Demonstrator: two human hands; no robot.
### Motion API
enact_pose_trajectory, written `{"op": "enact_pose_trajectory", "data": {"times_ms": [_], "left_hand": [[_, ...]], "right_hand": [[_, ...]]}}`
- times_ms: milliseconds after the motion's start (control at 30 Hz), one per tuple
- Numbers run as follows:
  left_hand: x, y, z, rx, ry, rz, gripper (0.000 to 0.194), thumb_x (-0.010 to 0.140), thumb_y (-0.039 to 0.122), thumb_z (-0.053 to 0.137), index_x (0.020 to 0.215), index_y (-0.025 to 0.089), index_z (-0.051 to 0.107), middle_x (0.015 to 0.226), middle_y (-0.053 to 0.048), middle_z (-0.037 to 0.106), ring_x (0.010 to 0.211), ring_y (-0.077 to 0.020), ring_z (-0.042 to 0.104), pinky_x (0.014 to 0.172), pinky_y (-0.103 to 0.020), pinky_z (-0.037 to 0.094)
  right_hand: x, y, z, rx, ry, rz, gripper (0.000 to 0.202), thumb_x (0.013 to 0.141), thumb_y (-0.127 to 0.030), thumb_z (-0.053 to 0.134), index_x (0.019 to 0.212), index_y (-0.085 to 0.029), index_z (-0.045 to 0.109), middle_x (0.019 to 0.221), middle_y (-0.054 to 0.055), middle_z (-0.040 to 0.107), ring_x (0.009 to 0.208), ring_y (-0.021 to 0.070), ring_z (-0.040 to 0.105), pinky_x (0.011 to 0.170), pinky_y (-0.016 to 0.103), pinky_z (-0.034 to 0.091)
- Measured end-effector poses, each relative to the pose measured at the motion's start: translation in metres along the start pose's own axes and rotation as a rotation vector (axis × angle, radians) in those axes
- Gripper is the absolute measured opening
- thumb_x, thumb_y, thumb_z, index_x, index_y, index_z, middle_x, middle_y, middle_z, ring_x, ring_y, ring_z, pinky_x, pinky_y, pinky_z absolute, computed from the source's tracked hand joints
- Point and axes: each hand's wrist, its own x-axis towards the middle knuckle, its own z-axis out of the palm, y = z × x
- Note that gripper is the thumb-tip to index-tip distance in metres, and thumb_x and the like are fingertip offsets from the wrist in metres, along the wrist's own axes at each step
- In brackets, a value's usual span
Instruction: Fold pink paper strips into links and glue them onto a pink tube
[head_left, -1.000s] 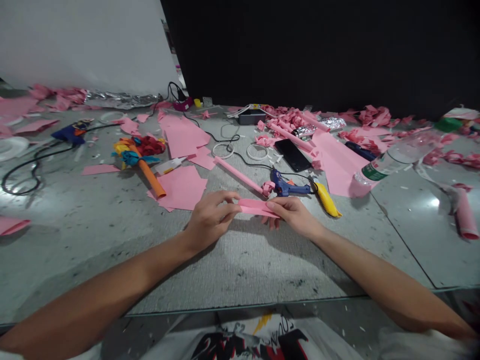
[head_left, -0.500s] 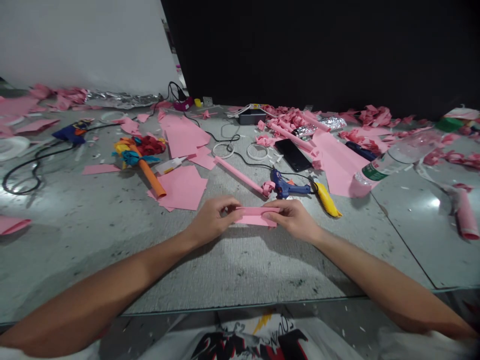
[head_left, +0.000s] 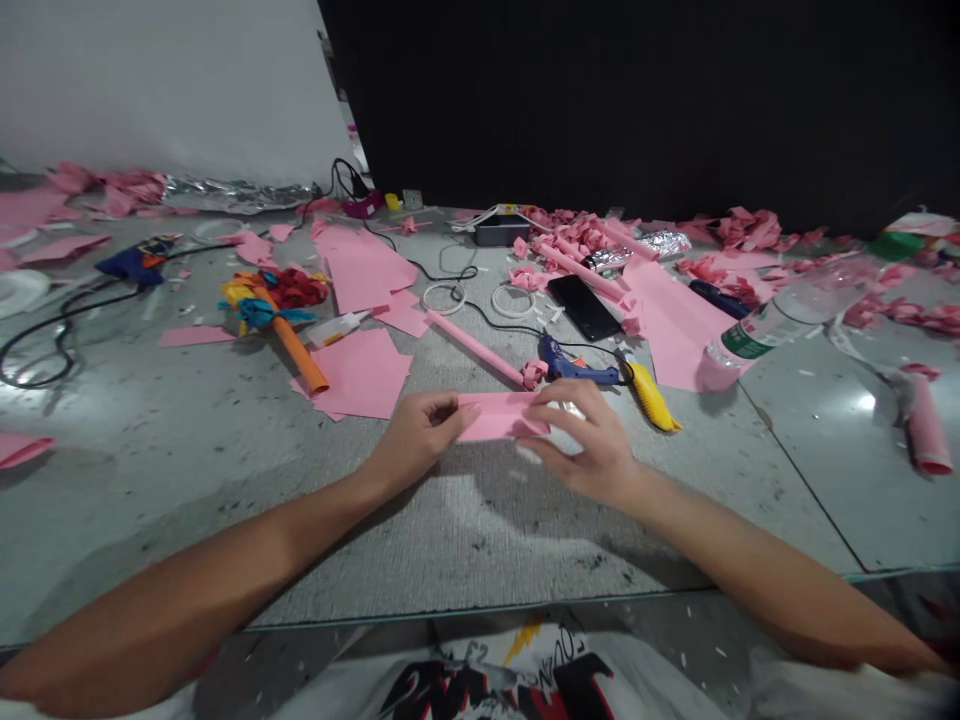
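My left hand (head_left: 414,437) pinches the left end of a small pink paper piece (head_left: 496,416), which shows a lengthwise crease and is held just over the table. My right hand (head_left: 598,442) is at the paper's right end. Its thumb and fingers are apart, with fingertips at the paper's upper right edge. Just beyond the paper lie a blue glue gun (head_left: 583,372) and a thin rolled pink paper tube (head_left: 476,347) with a crumpled pink tip.
An orange paper tube (head_left: 298,350) with colourful crumpled paper lies left, near pink sheets (head_left: 367,375). To the right are a phone (head_left: 585,307), a yellow object (head_left: 653,398) and a plastic bottle (head_left: 787,318). Crumpled pink paper and cords spread along the back.
My right hand has loosened its pinch, and its thumb and fingers have spread. The paper has tilted to show more of its face and shifted slightly left, with my left hand holding on.
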Motion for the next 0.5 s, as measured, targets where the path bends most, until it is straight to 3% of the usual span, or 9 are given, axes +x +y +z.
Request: {"op": "enact_pose_trajectory", "data": {"times_ms": [67, 167, 267, 400, 500], "left_hand": [[-0.001, -0.001, 0.001, -0.042, -0.026, -0.013, 0.047, 0.099, 0.050, 0.068, 0.067, 0.019, 0.055, 0.067, 0.002, 0.046, 0.066, -0.0142, 0.043, 0.063, -0.030, 0.031], [-0.002, -0.001, 0.001, -0.075, -0.099, 0.018, 0.048, 0.101, 0.052, 0.065, 0.068, 0.018, 0.058, 0.068, 0.000, 0.052, 0.067, -0.0152, 0.048, 0.065, -0.031, 0.036], [-0.002, 0.000, 0.001, -0.071, -0.139, 0.102, 0.043, 0.102, 0.054, 0.063, 0.076, 0.019, 0.065, 0.072, -0.001, 0.059, 0.071, -0.0163, 0.054, 0.068, -0.030, 0.040], [-0.003, 0.003, 0.011, -0.016, -0.076, 0.191, 0.028, 0.089, 0.045, 0.082, 0.091, 0.020, 0.069, 0.084, -0.001, 0.067, 0.077, -0.0160, 0.059, 0.072, -0.030, 0.045], [-0.007, 0.005, 0.024, -0.092, -0.043, 0.163, 0.038, 0.083, 0.040, 0.089, 0.105, 0.022, 0.064, 0.097, -0.002, 0.070, 0.084, -0.0168, 0.064, 0.073, -0.029, 0.048]], "right_hand": [[-0.001, -0.003, 0.002, -0.105, -0.101, -0.116, 0.025, 0.100, -0.031, 0.078, 0.124, -0.027, 0.073, 0.122, 0.010, 0.079, 0.116, 0.0309, 0.068, 0.099, 0.050, 0.053], [-0.003, -0.003, 0.008, -0.153, -0.176, -0.104, 0.016, 0.105, -0.025, 0.067, 0.119, -0.024, 0.075, 0.116, 0.009, 0.081, 0.108, 0.0289, 0.069, 0.093, 0.047, 0.051], [-0.004, -0.003, 0.012, 0.054, -0.148, 0.083, 0.017, 0.108, -0.023, 0.059, 0.110, -0.024, 0.076, 0.106, 0.008, 0.080, 0.094, 0.0237, 0.071, 0.083, 0.041, 0.054], [-0.003, -0.010, 0.013, 0.309, -0.089, 0.408, 0.020, 0.104, -0.035, 0.069, 0.089, -0.024, 0.070, 0.087, 0.004, 0.071, 0.077, 0.0194, 0.064, 0.066, 0.033, 0.050], [-0.001, -0.016, 0.014, 0.425, -0.120, 0.440, 0.024, 0.102, -0.041, 0.073, 0.085, -0.023, 0.069, 0.086, 0.003, 0.069, 0.080, 0.0194, 0.063, 0.070, 0.033, 0.049]]}}
